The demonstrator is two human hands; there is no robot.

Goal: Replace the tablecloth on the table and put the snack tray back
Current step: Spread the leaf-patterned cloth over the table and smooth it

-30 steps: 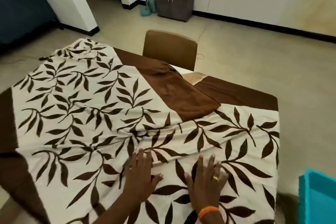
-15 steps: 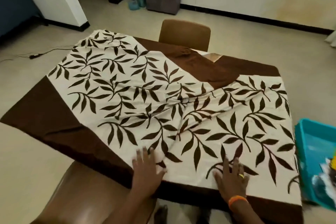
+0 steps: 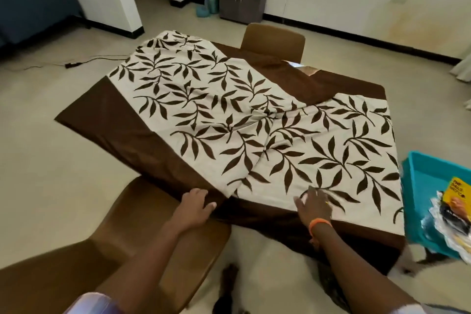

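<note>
Pressing flat on the tablecloth (image 3: 229, 120) with both hands, fingers spread and clamped on nothing: left hand (image 3: 197, 202) on the brown border at about 7 o'clock of the table, right hand (image 3: 314, 205), blurred, wearing an orange wristband (image 3: 319, 223), on the leaf print at about 6 o'clock. Lying rumpled rather than square, cream with dark leaves and a brown border; long axis from 10 o'clock to 4 o'clock, with one brown corner jutting past the edge toward 9 o'clock and a fold across the middle. Bare patch of table (image 3: 309, 71) at 12 o'clock, before a brown chair (image 3: 274, 38). Teal snack tray (image 3: 423, 183) at 4 o'clock, off the cloth, just beside its edge, holding packets (image 3: 456, 208).
</note>
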